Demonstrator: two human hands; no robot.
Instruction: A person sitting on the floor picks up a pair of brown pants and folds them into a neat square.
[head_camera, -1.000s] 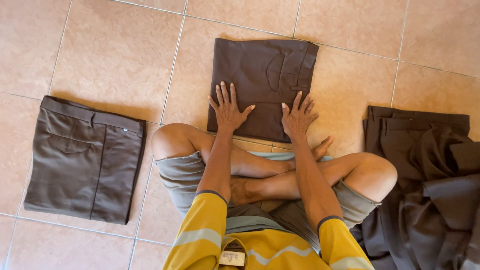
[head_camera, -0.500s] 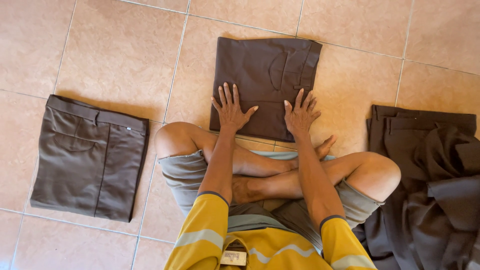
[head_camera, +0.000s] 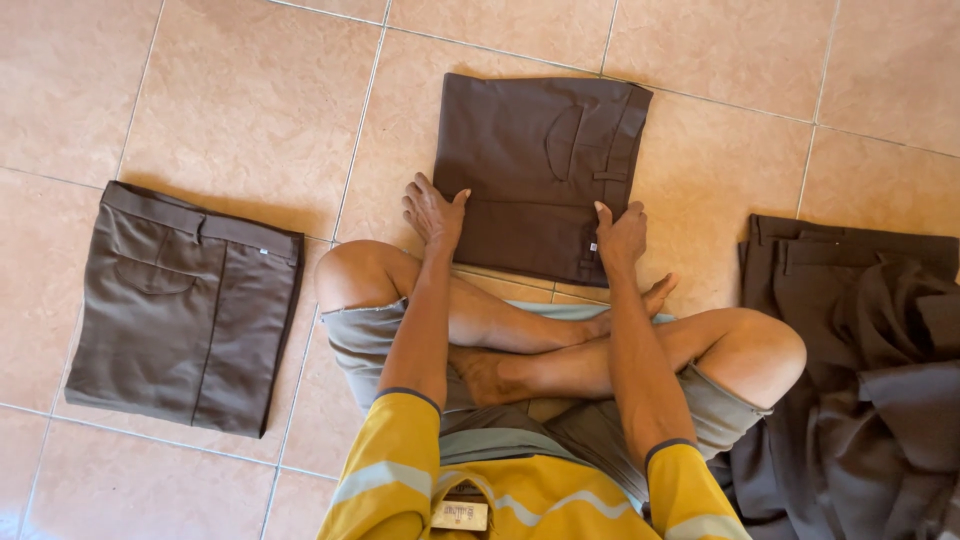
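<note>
Both hands' fingers (head_camera: 428, 205) pinch the near corners of the folded brown trousers (head_camera: 535, 170).

One view only, from the head camera, and it looks almost straight down over the person's own chest and crossed legs at the tiled floor (head_camera: 250, 110). The yellow sleeves fill the bottom edge, very near the lens. Both arms reach up toward the frame's centre. The floor runs to the top edge, so the view faces down and slightly forward. It stands close: a few tiles fill the frame.
</note>
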